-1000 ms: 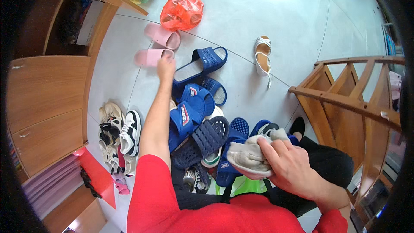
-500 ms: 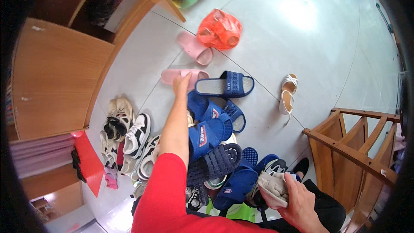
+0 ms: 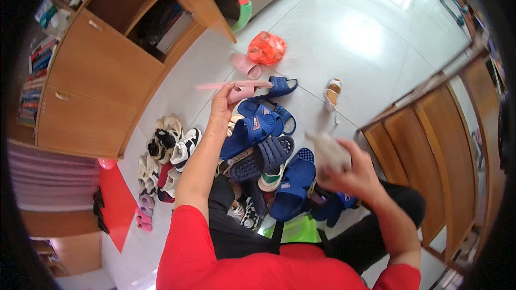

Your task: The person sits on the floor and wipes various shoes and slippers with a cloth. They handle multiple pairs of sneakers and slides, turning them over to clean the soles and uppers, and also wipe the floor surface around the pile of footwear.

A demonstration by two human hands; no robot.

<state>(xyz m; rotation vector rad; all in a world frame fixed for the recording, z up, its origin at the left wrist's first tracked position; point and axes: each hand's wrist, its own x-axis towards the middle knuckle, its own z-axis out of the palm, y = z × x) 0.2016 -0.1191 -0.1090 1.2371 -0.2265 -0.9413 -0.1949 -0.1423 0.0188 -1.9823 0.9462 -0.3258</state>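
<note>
Left of centre, above a pale tiled floor (image 3: 306, 37), the left hand (image 3: 221, 104) has thumb and fingers clamped on a pink slipper (image 3: 242, 94), its sole seen nearly edge-on. One end overlaps a navy slipper (image 3: 283, 87) in my view; I cannot tell whether they touch. Right of centre, the right hand (image 3: 355, 171) is blurred, fingers closed around a grey cloth (image 3: 328, 153), too smeared for me to make out each fingertip.

Room for the hands is tightest below: blue slippers (image 3: 255, 129) heaped with other shoes reach down to the black trousers (image 3: 400, 207) and a bright green thing (image 3: 298, 231). On the right I have a wooden rack (image 3: 449, 150), its nearest corner close to the right hand. On the left, a group of shoes (image 3: 185, 147) sits near a wooden cabinet (image 3: 97, 86), whose base edge slants across the tiles.

The floor opens widest ahead, past a white sandal (image 3: 332, 96). A red bag (image 3: 267, 48) rests just beside a second pink slipper (image 3: 244, 65). The tiles are glossy, with thin joints and bright reflected light. Low at left lies a red sheet (image 3: 110, 198); near the cabinet's far end curves a red-and-green tube (image 3: 243, 13)
</note>
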